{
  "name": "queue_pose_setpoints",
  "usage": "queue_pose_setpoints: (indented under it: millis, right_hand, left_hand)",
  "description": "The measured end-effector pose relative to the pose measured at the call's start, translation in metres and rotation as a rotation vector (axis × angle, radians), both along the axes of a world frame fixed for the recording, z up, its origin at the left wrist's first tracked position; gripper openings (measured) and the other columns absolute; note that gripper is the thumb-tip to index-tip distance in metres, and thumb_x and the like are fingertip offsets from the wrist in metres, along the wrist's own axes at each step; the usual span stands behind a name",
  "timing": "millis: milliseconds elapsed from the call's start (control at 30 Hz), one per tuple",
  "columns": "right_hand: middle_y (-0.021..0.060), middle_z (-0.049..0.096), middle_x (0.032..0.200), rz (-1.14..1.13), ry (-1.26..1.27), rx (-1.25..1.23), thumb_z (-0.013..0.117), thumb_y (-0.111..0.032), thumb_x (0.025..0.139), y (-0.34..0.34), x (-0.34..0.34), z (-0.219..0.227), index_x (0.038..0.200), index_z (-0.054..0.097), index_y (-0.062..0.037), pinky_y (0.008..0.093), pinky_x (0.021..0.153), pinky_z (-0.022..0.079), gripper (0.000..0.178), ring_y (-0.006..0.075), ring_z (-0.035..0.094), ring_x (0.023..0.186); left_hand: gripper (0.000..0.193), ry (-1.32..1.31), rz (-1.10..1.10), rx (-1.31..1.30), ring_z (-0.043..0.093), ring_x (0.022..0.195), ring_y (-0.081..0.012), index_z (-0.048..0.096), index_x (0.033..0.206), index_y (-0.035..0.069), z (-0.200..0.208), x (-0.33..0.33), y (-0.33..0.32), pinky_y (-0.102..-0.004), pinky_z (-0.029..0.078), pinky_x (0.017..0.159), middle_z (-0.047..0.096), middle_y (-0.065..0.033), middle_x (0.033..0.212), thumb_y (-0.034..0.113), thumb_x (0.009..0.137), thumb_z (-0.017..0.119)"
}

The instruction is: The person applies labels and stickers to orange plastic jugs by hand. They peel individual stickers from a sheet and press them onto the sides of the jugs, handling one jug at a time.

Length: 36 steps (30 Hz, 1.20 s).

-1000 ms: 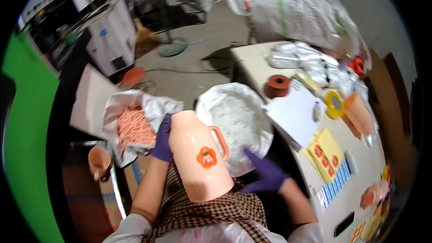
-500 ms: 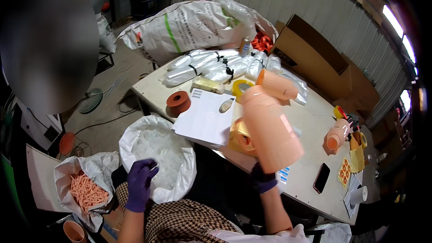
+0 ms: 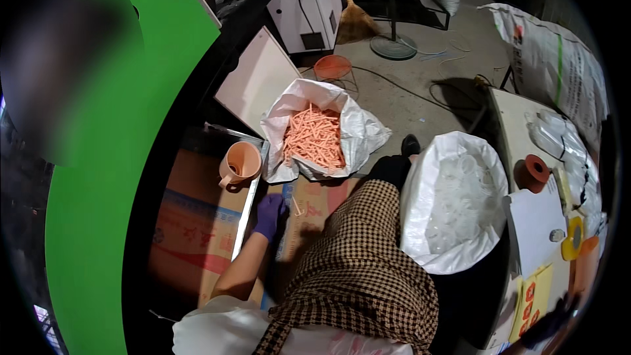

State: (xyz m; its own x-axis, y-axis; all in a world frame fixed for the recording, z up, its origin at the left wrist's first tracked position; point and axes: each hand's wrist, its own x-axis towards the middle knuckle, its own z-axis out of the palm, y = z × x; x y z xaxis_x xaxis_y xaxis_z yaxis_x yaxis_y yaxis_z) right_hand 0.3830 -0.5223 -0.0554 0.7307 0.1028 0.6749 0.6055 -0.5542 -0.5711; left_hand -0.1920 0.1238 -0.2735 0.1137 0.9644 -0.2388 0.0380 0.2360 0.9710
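My left hand (image 3: 269,215), in a purple glove, is low over printed cardboard (image 3: 315,213) beside a metal rail (image 3: 248,213). Its back faces up and its fingers are mostly hidden. A peach plastic cup-shaped piece (image 3: 240,161) stands just beyond it, and a thin peach stick (image 3: 298,208) lies on the cardboard to its right. My right hand (image 3: 549,325), dark and blurred at the lower right rim, is closed around the lower end of a peach plastic bottle (image 3: 586,268), which is partly cut off by the picture's edge.
A white sack (image 3: 368,133) of peach sticks (image 3: 314,137) stands ahead; another white sack (image 3: 415,236) holds clear plastic pieces. At right, the table bears paper sheets (image 3: 536,227), brown tape (image 3: 536,169), yellow tape (image 3: 573,236) and wrapped bundles (image 3: 559,138). A green panel (image 3: 92,223) rises at left.
The view has swung left. My left hand has moved from beside the sack of clear pieces to the cardboard near the peach cup-shaped piece. My right hand and the bottle are now at the right rim.
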Motion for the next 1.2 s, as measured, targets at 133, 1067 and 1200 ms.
queue_pose_setpoints:
  millis: [133,1067,1200]
  right_hand:
    - [0.0169,0.059,0.135,0.233,0.496,0.285,0.052,-0.006,0.097,0.192,-0.081,-0.052,0.124,0.063,0.0034,0.0341,0.093,0.050,0.031,0.0267,0.062,0.112]
    - [0.0060,0.070,0.102,1.157,0.086,-0.713,0.076,-0.012,0.072,0.322,-0.175,-0.054,0.117,0.066,-0.0151,0.0413,0.077,0.053,0.046,0.0283,0.068,0.089]
    - [0.0059,0.069,0.101,1.092,0.085,-0.718,0.078,-0.016,0.073,0.316,-0.173,-0.057,0.115,0.066,-0.0152,0.0419,0.076,0.053,0.043,0.0281,0.068,0.089]
  left_hand:
    - [0.026,0.293,-0.110,-0.057,0.063,0.077,-0.0150,0.069,0.106,0.002,-0.085,-0.033,-0.037,-0.0291,0.052,0.073,0.068,-0.0068,0.087,0.019,0.086,0.071]
    - [0.044,1.177,-0.808,0.038,0.051,0.106,-0.0322,0.048,0.122,0.011,-0.259,-0.046,-0.141,-0.0489,0.045,0.091,0.051,-0.0153,0.115,0.042,0.093,0.055]
    - [0.035,1.134,-0.639,-0.030,0.056,0.096,-0.0346,0.056,0.112,0.009,-0.253,-0.051,-0.162,-0.0480,0.047,0.084,0.056,-0.0185,0.103,0.038,0.093,0.056]
